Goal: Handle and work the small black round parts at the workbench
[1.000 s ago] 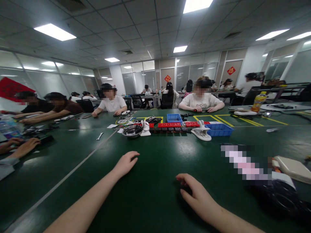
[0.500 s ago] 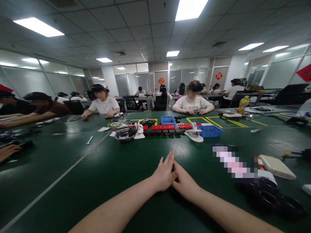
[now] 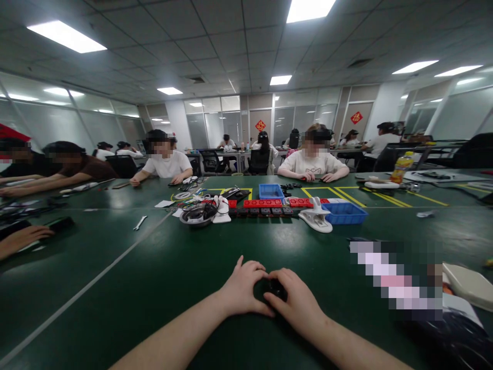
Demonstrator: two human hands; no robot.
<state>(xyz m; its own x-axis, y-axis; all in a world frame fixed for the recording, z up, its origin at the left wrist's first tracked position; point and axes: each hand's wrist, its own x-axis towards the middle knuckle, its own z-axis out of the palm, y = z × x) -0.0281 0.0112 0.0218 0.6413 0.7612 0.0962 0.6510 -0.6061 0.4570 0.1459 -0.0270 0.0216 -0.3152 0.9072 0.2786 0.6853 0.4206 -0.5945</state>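
Note:
Just above the green table (image 3: 162,288), my two hands nearly meet in front of me. My right hand (image 3: 298,298) has its thumb and fingers curled around a small, dark, shiny object (image 3: 277,289), mostly covered by the fingers; I cannot make out its kind. On the other side of that object, my left hand (image 3: 244,288) forms a loose C. Its thumb and fingers are apart, the tips close to my right hand, with nothing seen gripped between them.
Ahead lie a red-and-black row of sockets (image 3: 262,204), a white clip-like stand (image 3: 316,216), blue bins (image 3: 346,213) and a bowl of cables (image 3: 198,213). A wrench (image 3: 140,222) lies to the left. A blurred-out item (image 3: 393,280) and dark coils are at right. Several people sit around.
My hands, pressed together before, have come apart and lowered a little. The small dark object now shows in my right hand. The view has shifted slightly.

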